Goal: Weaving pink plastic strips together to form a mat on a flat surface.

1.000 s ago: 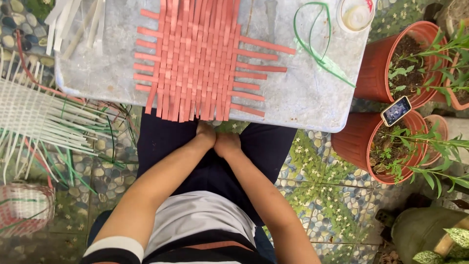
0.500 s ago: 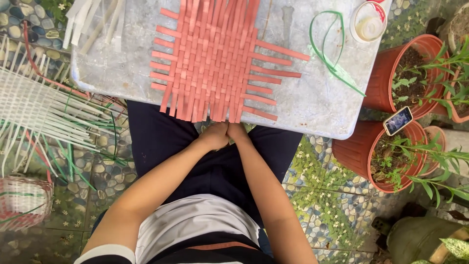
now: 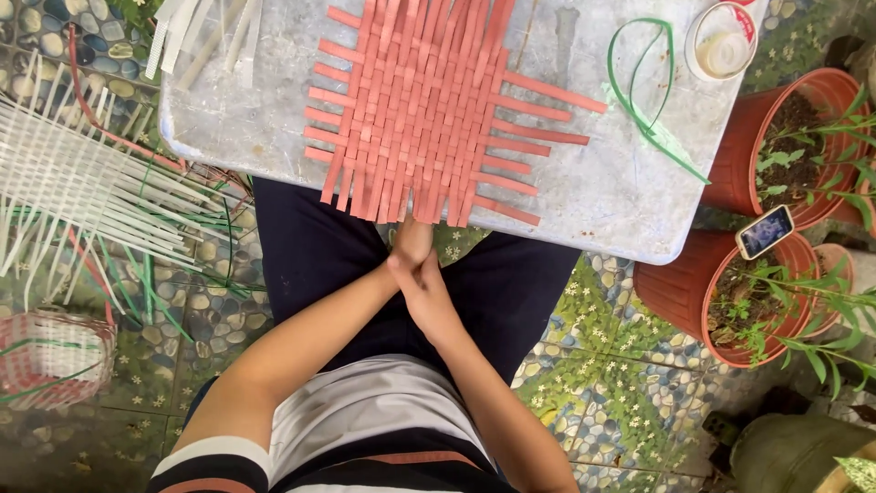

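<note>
A flat mat woven from red strips (image 3: 429,114) lies on a grey table (image 3: 228,128), its loose ends sticking out over the near edge. I sit at that edge, and my left hand (image 3: 409,248) and my right hand (image 3: 429,294) are pressed together just below the mat's lower strip ends. The hands overlap, so I cannot make out whether either one holds a strip. A loop of green strip (image 3: 650,91) lies on the table to the right of the mat.
A roll of tape (image 3: 723,41) sits at the table's far right corner. White strips (image 3: 205,32) lie at its left end. A white woven panel (image 3: 82,187) and a small basket (image 3: 46,361) are on the left. Terracotta pots (image 3: 730,301) stand on the right, one with a phone (image 3: 765,232).
My view has shifted, so the table and mat sit further right and higher. My hands have dropped slightly below the table edge and stay joined.
</note>
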